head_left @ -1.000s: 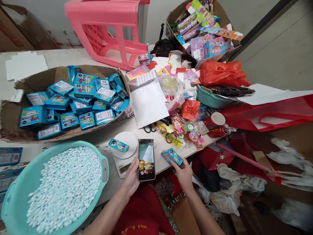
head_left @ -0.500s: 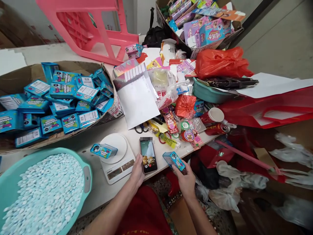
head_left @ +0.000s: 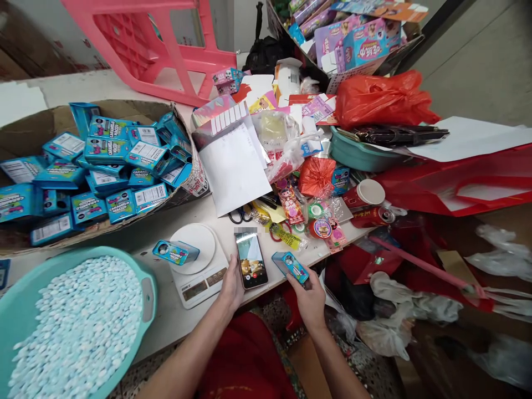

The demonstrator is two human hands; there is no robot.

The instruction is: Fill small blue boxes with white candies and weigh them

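Here's the table (head_left: 166,318), and close to its near edge sits the scale (head_left: 208,244). On to the phone (head_left: 251,259), over that same edge: the left hand (head_left: 233,284) clasps its lower left side, fingers hidden behind. Stiff, probably slick, breakable if dropped; grip the sides! Rightward, the right hand (head_left: 311,299) pinches a blue box (head_left: 294,266) by its near end, above the near edge. Looks like light card, likely crushable; hold the edges gently. Its lookalike, the other box (head_left: 176,252), overhangs the scale's left side.
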